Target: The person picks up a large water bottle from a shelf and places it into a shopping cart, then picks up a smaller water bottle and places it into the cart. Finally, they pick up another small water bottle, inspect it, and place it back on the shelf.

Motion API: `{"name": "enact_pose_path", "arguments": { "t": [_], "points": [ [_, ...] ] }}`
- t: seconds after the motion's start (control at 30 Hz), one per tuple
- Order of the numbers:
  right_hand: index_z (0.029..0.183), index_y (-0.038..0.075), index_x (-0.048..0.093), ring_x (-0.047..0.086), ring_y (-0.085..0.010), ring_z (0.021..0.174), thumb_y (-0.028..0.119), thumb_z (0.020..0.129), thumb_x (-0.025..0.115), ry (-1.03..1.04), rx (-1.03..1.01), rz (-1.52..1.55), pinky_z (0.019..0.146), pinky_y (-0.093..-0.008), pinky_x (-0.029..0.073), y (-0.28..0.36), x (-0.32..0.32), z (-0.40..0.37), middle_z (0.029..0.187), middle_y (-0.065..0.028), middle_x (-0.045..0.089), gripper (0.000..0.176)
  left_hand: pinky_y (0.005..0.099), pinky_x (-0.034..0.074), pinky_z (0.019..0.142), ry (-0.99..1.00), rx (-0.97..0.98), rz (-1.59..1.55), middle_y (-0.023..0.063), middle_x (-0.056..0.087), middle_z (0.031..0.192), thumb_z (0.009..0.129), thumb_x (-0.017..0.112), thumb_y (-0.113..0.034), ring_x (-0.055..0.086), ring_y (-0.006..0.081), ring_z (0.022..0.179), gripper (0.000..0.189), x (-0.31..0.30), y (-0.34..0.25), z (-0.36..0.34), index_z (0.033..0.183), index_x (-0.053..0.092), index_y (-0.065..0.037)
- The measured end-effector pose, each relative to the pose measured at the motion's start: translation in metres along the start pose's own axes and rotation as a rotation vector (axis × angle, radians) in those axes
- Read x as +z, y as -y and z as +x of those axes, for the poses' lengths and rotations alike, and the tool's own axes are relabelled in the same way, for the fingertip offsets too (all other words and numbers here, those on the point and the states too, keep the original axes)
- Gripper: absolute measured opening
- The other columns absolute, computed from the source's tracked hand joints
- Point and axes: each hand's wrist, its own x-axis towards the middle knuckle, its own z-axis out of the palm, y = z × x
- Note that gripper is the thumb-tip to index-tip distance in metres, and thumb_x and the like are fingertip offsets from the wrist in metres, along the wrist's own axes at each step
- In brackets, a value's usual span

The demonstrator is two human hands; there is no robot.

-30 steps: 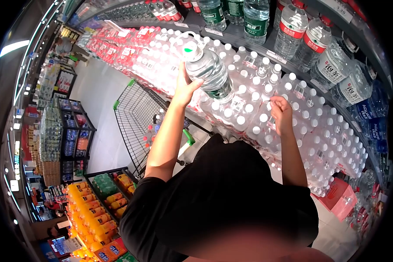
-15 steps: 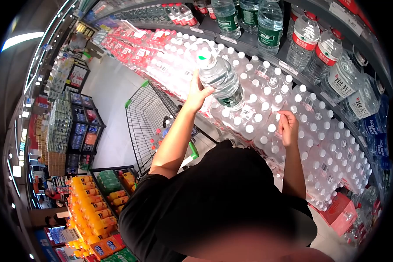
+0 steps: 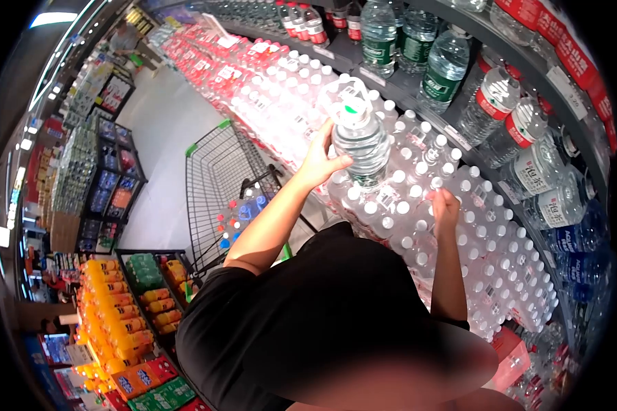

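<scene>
Left hand wrapped around the side of a large clear bottle, white cap and carry handle uppermost.

The bottle is held over a broad stack of white-capped bottles, below a shelf bearing green-labelled bottles; the right hand has its fingers curled near the caps, though from above I cannot tell whether it grips one. A wire shopping cart stands to the left, holding some bottles with red and blue caps.
</scene>
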Motion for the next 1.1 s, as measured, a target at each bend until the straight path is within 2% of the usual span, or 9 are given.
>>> {"name": "enact_pose_path", "arguments": {
  "t": [0.1,0.2,0.27,0.33,0.5,0.7,0.87,0.93,1.1],
  "points": [
    [0.106,0.001,0.063,0.045,-0.0053,0.069,0.009,0.097,0.051,0.056,-0.158,-0.180,0.062,-0.0221,0.036,0.020,0.034,0.022,0.078,0.0040,0.053,0.018,0.0446,0.021,0.117,-0.086,0.145,0.516,0.0240,0.031,0.150,0.081,0.073,-0.042,0.028,0.0361,0.142,0.099,0.003,0.002,-0.011,0.150,0.021,0.005],
    [0.141,0.005,0.043,0.052,-0.0191,0.112,-0.001,0.085,0.058,0.289,-0.379,-0.370,0.094,-0.0307,0.043,0.037,0.070,0.049,0.125,-0.0101,0.053,0.059,0.0480,0.022,0.116,-0.089,0.126,0.642,0.0267,0.027,0.150,0.082,0.072,-0.038,0.027,0.0400,0.140,0.098,0.013,0.021,-0.032,0.150,0.017,0.005],
    [0.154,0.009,0.018,0.026,-0.0281,0.144,-0.002,0.076,0.063,0.515,-0.230,-0.236,0.116,-0.0381,0.026,0.041,0.091,0.062,0.154,-0.0153,0.027,0.092,0.0481,0.025,0.114,-0.070,0.043,0.546,0.0263,0.031,0.147,0.080,0.074,-0.035,0.031,0.0399,0.138,0.099,0.024,0.030,-0.042,0.150,0.017,0.005],
    [0.156,0.009,0.002,0.016,-0.0288,0.149,0.004,0.068,0.076,0.651,-0.220,-0.315,0.118,-0.0416,0.022,0.045,0.098,0.068,0.158,-0.0164,0.018,0.115,0.0478,0.028,0.113,-0.079,0.027,0.496,0.0251,0.034,0.145,0.078,0.077,-0.032,0.035,0.0396,0.135,0.099,0.029,0.024,-0.038,0.149,0.019,0.005],
    [0.147,0.000,0.025,0.041,-0.0264,0.134,0.018,0.059,0.091,0.599,-0.282,-0.286,0.112,-0.0395,0.033,0.077,0.120,0.084,0.142,-0.0160,0.042,0.112,0.0471,0.035,0.110,-0.086,0.015,0.167,0.0249,0.039,0.139,0.049,0.096,-0.044,0.043,0.0363,0.131,0.132,0.026,0.026,-0.002,0.145,0.021,0.006],
    [0.143,0.000,0.033,0.047,-0.0258,0.131,0.022,0.057,0.094,0.214,-0.109,-0.180,0.108,-0.0404,0.038,0.065,0.134,0.094,0.138,-0.0159,0.049,0.107,0.0411,0.041,0.105,0.125,-0.145,0.153,0.0181,0.051,0.131,0.055,0.096,-0.027,0.051,0.0272,0.125,0.112,0.000,0.009,0.067,0.139,0.029,0.004],
    [0.136,-0.001,0.040,0.060,-0.0291,0.115,0.027,0.061,0.091,0.046,-0.392,-0.562,0.098,-0.0384,0.047,0.094,0.139,0.158,0.127,-0.0177,0.056,0.095,0.0450,0.039,0.106,0.216,0.124,0.396,0.0192,0.050,0.133,0.048,0.096,-0.028,0.047,0.0358,0.125,0.107,-0.012,-0.009,0.163,0.138,0.043,-0.004],
    [0.134,0.000,0.041,0.061,-0.0286,0.113,0.023,0.064,0.089,-0.136,-0.473,-0.548,0.094,-0.0365,0.050,0.066,0.124,0.194,0.126,-0.0161,0.056,0.088,0.0469,0.039,0.104,0.218,0.467,0.493,0.0178,0.043,0.135,0.042,0.097,-0.029,0.043,0.0374,0.124,0.109,-0.022,0.007,0.208,0.137,0.047,-0.007],
    [0.129,0.004,0.047,0.062,-0.0231,0.107,0.012,0.061,0.087,-0.271,-0.293,-0.169,0.091,-0.0340,0.051,0.051,0.111,0.269,0.123,-0.0106,0.060,0.079,0.0430,0.041,0.102,0.268,0.520,0.508,0.0165,0.046,0.128,0.049,0.095,-0.028,0.045,0.0377,0.120,0.105,-0.021,0.036,0.274,0.139,0.046,-0.008]
  ]
}}
